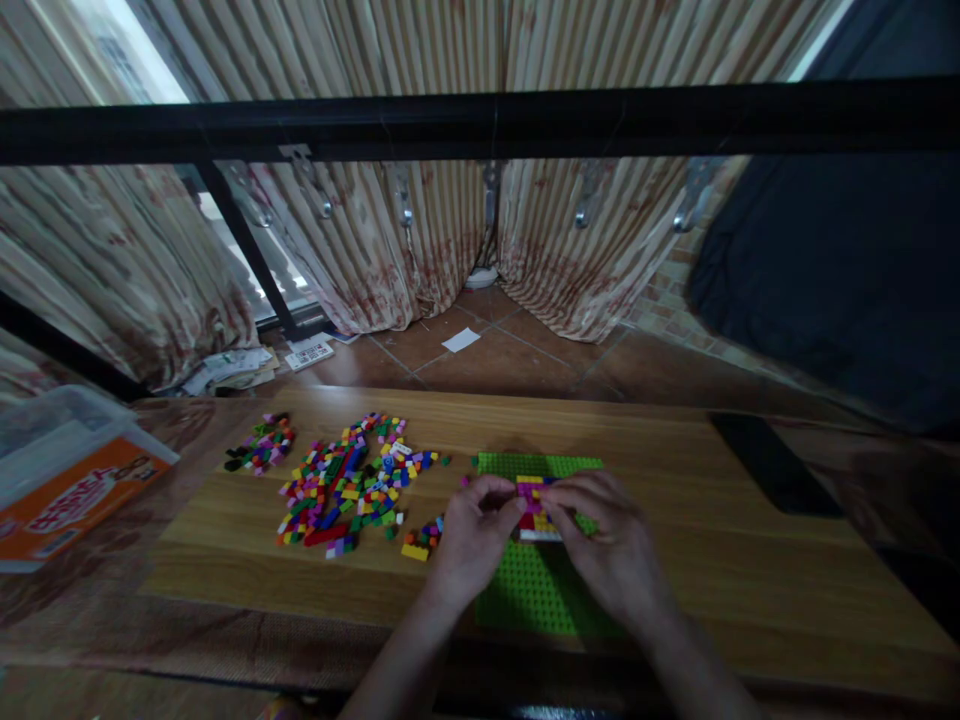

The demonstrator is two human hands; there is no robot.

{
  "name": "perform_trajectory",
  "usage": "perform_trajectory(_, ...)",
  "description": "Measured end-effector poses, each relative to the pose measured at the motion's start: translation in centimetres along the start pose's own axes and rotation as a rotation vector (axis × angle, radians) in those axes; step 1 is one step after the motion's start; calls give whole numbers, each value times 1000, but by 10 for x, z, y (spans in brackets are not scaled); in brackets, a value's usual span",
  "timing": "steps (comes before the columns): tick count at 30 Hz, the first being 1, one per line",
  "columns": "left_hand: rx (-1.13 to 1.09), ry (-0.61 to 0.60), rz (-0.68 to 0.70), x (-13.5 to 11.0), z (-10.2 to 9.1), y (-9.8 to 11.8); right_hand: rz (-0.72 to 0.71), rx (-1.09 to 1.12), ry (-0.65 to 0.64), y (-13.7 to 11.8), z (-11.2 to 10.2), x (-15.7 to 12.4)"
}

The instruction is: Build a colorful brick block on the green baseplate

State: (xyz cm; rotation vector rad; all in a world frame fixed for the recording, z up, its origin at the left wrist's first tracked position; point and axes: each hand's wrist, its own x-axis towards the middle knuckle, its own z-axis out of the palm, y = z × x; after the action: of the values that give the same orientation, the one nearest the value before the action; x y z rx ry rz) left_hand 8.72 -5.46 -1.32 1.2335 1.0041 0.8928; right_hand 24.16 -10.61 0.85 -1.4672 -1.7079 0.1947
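Observation:
On a green studded baseplate (529, 590) stands a small build of toy bricks (529, 497) in pink, yellow, red and white. My left hand (476, 530) is closed at the build's left side, its thumb and forefinger against the bricks. From the right, my right hand (611, 535) reaches over the build with fingers pinched at its upper right part. Whatever lies between those fingertips is too small and covered to name. Both hands hide part of the build and the plate's edges. A few bricks, a yellow one (415, 551) among them, lie beside my left hand.
A large spread of loose bricks (345, 485) covers the wooden table's left part, with a smaller pile (262, 443) beyond. A dark phone-like slab (772, 465) lies at right. A clear plastic box with an orange label (82, 495) stands at left. A black bar (480, 125) crosses above.

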Motion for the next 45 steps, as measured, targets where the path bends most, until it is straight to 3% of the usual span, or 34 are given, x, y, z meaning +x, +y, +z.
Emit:
perform_trajectory(4,-17,46,2,6,-13,0,209,137,300,12,-9,2)
perform_trajectory(7,27,130,28,11,-29,3,336,191,393,19,-11,2)
perform_trajectory(17,286,176,67,16,-76,17,269,104,332,13,-7,1)
perform_trajectory(23,582,-10,64,5,-100,25,264,72,319,13,-6,-2)
perform_trajectory(35,916,-204,20,-7,-91,23,209,58,274,9,0,-3)
perform_trajectory(40,1056,-178,106,-9,-87,21,208,52,279,11,4,-2)
perform_trajectory(45,972,-149,165,-6,-86,19,193,56,279,10,2,-1)
